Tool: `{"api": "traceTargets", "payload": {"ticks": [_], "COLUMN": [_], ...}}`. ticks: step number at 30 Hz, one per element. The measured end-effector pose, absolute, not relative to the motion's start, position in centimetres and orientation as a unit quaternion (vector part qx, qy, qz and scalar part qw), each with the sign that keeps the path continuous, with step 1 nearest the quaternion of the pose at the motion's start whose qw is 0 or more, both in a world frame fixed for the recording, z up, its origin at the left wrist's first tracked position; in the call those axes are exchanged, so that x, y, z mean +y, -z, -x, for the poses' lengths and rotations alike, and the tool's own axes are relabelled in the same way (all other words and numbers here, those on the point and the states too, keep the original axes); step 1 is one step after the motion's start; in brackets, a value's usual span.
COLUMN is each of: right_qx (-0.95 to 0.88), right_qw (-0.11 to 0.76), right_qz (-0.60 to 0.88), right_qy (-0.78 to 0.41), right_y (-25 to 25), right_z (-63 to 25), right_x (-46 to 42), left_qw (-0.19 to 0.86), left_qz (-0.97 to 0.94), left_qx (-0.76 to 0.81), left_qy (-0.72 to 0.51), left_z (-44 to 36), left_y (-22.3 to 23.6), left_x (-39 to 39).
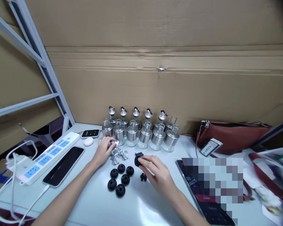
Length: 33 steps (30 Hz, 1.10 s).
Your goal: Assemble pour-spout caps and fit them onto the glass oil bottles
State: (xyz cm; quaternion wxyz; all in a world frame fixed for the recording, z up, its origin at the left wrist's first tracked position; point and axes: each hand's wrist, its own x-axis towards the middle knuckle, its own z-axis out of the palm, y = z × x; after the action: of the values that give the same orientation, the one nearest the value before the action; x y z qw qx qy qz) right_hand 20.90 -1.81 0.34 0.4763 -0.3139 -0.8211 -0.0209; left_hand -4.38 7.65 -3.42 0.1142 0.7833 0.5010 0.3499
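Note:
My right hand (157, 171) pinches a black round stopper (138, 159) above the table. My left hand (105, 148) reaches to a small pile of silver metal spout caps (118, 155), its thumb and fingers closed on one silver spout cap (115, 143). Between the hands, towards me, lie several black round stoppers (120, 190). A few tiny black pieces (143, 177) rest under my right hand. Behind, glass bottles with metal bands (132, 136) stand in two rows. The front ones have bare necks; most rear ones carry silver pour spouts (148, 113) with black levers.
At left are a white power strip (50, 157), a phone (64, 166) on a cable, a small black device (90, 133) and a white round case (89, 142). A tablet (198, 194), partly pixelated, and a brown bag (228, 136) occupy the right. Cardboard (155, 88) walls the back.

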Motion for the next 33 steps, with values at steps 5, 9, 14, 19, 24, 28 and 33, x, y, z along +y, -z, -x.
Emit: {"api": "traceTargets", "payload": {"ticks": [5,9,14,19,24,28,33], "right_qx": [-0.83,-0.854,-0.886,-0.876,-0.868,-0.851,-0.838], "right_qw": [0.457,0.412,0.295,0.182,0.196,0.192,0.155], "right_qz": [0.321,0.314,0.326,0.368,0.385,0.419,0.436], "right_qy": [-0.015,-0.05,-0.147,-0.253,-0.243,-0.251,-0.288], "right_y": [0.5,0.6,-0.5,-0.3,0.0,-0.4,0.3], "right_z": [-20.5,-20.3,-20.0,-19.6,-19.2,-19.3,-19.4], "right_x": [-1.8,-2.1,-2.9,-3.5,-3.8,-3.6,-3.2], "left_qw": [0.109,0.095,0.077,0.073,0.08,0.081,0.09], "left_qz": [-0.778,-0.783,-0.785,-0.775,-0.766,-0.739,-0.731], "left_qx": [0.51,0.505,0.498,0.498,0.499,0.516,0.518], "left_qy": [-0.35,-0.352,-0.361,-0.381,-0.398,-0.426,-0.436], "left_z": [4.1,3.6,3.1,2.9,3.0,3.0,3.1], "left_y": [3.8,4.0,4.2,4.3,4.3,4.7,5.1], "left_x": [7.7,7.6,7.5,7.4,7.3,7.5,7.9]}}
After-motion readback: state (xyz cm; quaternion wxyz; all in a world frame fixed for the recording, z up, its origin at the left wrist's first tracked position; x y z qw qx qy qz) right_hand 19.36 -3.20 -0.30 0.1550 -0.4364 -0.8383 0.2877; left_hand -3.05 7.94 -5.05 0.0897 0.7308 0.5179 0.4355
